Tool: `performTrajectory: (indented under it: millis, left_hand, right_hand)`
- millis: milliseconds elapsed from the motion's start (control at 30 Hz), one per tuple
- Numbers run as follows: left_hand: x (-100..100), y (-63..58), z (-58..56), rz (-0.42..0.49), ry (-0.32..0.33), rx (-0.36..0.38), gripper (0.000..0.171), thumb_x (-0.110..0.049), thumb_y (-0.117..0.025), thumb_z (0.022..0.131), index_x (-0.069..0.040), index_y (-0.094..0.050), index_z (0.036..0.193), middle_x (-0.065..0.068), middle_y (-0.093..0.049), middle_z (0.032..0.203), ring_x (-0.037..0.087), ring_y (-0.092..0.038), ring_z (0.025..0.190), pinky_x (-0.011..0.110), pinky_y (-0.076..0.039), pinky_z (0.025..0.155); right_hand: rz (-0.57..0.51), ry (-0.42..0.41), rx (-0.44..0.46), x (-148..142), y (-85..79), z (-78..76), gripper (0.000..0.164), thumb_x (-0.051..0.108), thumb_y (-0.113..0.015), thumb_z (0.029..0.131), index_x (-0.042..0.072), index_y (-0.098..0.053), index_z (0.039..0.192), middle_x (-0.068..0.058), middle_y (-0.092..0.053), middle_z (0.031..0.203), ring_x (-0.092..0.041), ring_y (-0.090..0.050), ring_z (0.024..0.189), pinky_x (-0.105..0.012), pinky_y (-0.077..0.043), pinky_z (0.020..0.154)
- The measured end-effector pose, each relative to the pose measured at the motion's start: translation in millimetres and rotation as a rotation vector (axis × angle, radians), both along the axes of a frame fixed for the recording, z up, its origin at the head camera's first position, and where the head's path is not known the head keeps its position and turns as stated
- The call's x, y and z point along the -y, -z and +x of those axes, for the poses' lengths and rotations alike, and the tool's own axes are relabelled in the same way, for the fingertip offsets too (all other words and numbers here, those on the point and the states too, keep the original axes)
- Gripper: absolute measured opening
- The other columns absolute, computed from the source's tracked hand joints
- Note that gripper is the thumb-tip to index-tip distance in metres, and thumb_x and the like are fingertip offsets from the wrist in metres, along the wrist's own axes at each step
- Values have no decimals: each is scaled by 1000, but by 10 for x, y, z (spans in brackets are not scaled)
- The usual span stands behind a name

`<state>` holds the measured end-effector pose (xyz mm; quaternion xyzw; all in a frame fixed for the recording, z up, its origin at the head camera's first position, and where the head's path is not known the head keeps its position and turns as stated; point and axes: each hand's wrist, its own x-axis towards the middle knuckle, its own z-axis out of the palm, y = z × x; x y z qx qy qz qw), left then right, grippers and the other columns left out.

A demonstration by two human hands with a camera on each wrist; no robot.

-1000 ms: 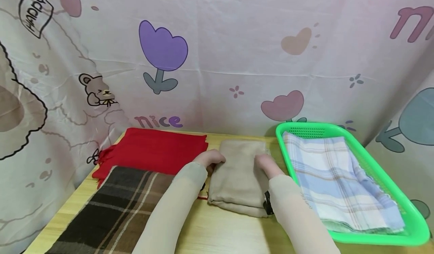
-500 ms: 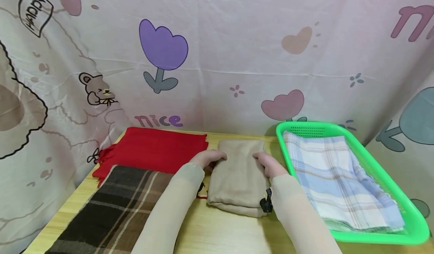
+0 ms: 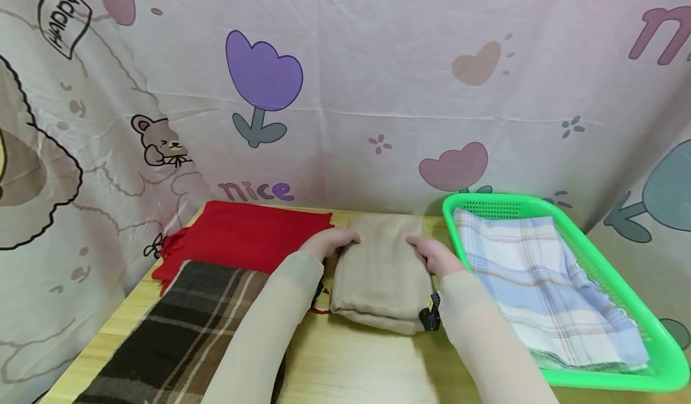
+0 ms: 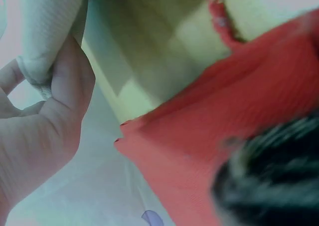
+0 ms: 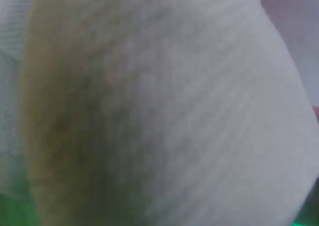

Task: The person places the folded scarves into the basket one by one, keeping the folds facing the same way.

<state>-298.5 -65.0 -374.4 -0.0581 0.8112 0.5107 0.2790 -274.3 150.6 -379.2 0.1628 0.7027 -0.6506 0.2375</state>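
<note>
A folded beige scarf (image 3: pixel 380 272) is held between my two hands at the middle of the table, looking slightly raised. My left hand (image 3: pixel 330 242) grips its left edge, thumb on top and fingers curled beneath. The left wrist view shows that left hand (image 4: pixel 50 101) pinching the beige scarf (image 4: pixel 47 26), its fingers round the edge. On the opposite side my right hand (image 3: pixel 436 256) holds the right edge with the thumb on top; its other fingers are mostly hidden. Blurred pale fabric fills most of the right wrist view.
Right of the scarf stands a green basket (image 3: pixel 666 368) holding a folded blue-and-white plaid scarf (image 3: pixel 540 284). At left lie a red fringed scarf (image 3: pixel 243 236) and a brown plaid scarf (image 3: pixel 183 326). A printed curtain (image 3: pixel 351 80) hangs behind the wooden table (image 3: pixel 356 368).
Both hands have taken hold of the beige scarf's sides, the right thumb shifting onto its top. The scarf has risen slightly and moved a little away from me.
</note>
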Motion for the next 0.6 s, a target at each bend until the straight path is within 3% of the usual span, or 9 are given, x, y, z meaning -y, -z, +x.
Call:
performTrajectory:
  millis: [167,333,500,600]
  left_hand:
    - [53,-129,-18,19,22,14,53,-20,-47,91,7,-33,134,21,-39,139,36,-43,125,46,-35,107]
    - [121,-284,-40,21,28,-6,48,-23,-47,92,5,-38,130,18,-46,131,31,-50,113,46,-41,103]
    - [147,-461,-59,5,12,-56,36,-23,-49,93,1,-48,120,9,-55,105,19,-56,84,34,-52,83]
    - [145,-536,-67,0,11,-72,28,-23,-50,93,-1,-51,111,5,-53,91,15,-53,73,26,-50,68]
  right_hand:
    - [-32,1,3,42,-226,25,18,18,-40,96,1,-43,102,0,-52,81,-10,-54,68,-24,-47,67]
    - [-88,-35,-8,43,-344,11,15,17,-38,97,3,-42,101,1,-53,81,-8,-55,69,-22,-48,66]
    - [-177,-69,-13,-5,-450,-21,15,19,-35,99,6,-43,100,5,-56,76,-6,-57,68,-21,-49,66]
    - [-200,-77,-19,-38,-522,-37,15,20,-35,100,7,-42,100,5,-56,78,-6,-57,70,-21,-49,67]
